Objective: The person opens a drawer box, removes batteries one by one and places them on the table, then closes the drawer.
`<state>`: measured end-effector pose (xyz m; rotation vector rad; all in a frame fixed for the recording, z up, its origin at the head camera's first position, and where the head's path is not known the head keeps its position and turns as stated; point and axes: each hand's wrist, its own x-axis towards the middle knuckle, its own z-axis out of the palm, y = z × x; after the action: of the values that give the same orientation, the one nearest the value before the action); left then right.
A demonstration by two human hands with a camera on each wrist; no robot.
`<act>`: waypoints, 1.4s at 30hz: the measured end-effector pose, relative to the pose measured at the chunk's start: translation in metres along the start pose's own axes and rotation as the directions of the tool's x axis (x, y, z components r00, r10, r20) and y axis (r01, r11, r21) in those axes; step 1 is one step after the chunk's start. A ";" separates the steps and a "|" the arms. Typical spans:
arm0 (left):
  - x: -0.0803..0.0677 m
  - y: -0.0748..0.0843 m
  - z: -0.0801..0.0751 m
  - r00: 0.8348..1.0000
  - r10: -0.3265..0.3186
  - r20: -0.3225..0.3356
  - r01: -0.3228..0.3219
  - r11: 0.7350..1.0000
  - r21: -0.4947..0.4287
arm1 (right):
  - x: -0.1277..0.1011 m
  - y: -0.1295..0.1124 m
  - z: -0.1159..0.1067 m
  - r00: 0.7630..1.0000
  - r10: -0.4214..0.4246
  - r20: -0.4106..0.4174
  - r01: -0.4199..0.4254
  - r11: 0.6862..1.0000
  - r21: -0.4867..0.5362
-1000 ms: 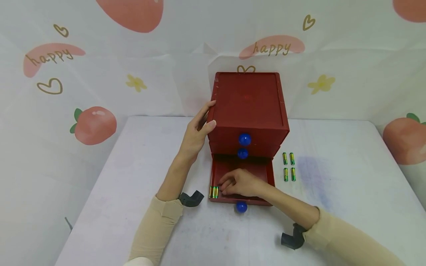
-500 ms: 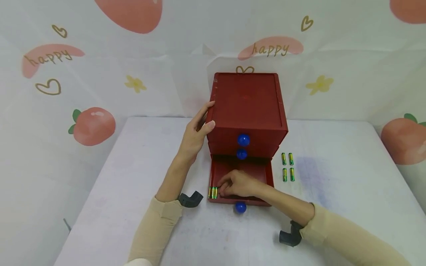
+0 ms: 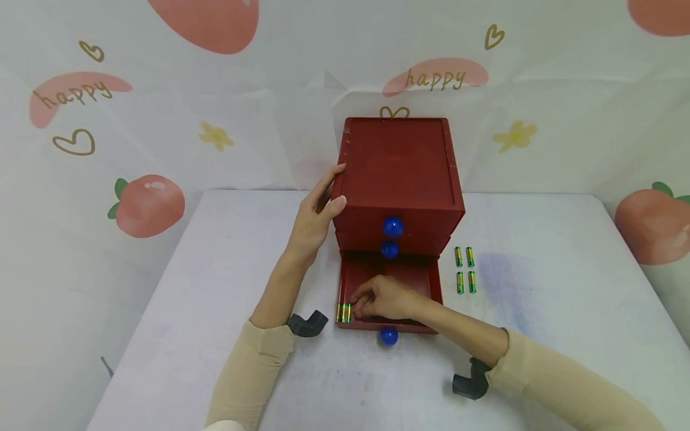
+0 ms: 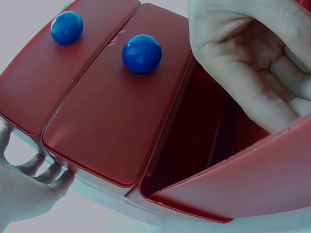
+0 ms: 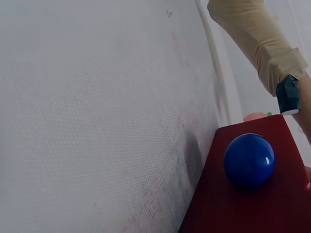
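Observation:
A red drawer cabinet [image 3: 396, 161] with round blue knobs stands on the table, its bottom drawer [image 3: 435, 287] pulled out. My left hand [image 3: 309, 224] rests against the cabinet's left side with fingers extended; the left wrist view shows those fingers along its edge. Inside the open drawer, my right hand [image 3: 385, 298] reaches down with bent fingers, fingertips right at the green-and-gold batteries [image 3: 343, 312] in the front left corner. These batteries lie side by side. The drawer front hides the right fingertips in the left wrist view, and I cannot tell whether they pinch a battery.
Several more batteries [image 3: 465, 269] lie in two rows on the white table [image 3: 539, 335], right of the cabinet. A blue knob [image 3: 389, 336] sticks out from the open drawer's front. A patterned white cloth [image 3: 269, 90] hangs behind. Black angled pieces [image 3: 309, 324] sit at both wrists.
My right hand has shifted very slightly left toward the batteries in the drawer. The left hand keeps its place on the cabinet's side. The head view has turned slightly.

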<state>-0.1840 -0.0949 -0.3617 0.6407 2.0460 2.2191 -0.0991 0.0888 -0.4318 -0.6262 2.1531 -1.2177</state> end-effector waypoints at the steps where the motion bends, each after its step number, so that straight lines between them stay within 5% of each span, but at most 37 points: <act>1: 0.000 0.000 0.000 1.000 0.001 0.000 -0.001 1.000 -0.002 | 0.000 0.000 0.000 1.000 0.001 -0.007 -0.001 1.000 0.001; 15: 0.000 0.001 0.000 1.000 0.002 0.003 -0.002 1.000 -0.004 | 0.005 -0.006 0.007 0.999 0.029 -0.042 -0.028 0.999 0.027; 27: -0.001 -0.001 0.000 1.000 0.006 -0.001 -0.006 1.000 -0.006 | 0.009 -0.006 0.013 0.999 -0.004 -0.034 0.001 0.996 -0.091; 42: 0.000 0.000 0.001 1.000 0.018 0.002 -0.018 1.000 -0.021 | 0.010 -0.007 0.012 1.000 -0.006 0.003 0.007 0.993 -0.122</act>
<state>-0.1834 -0.0939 -0.3618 0.6623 2.0209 2.2450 -0.0971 0.0714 -0.4333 -0.6863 2.2376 -1.0941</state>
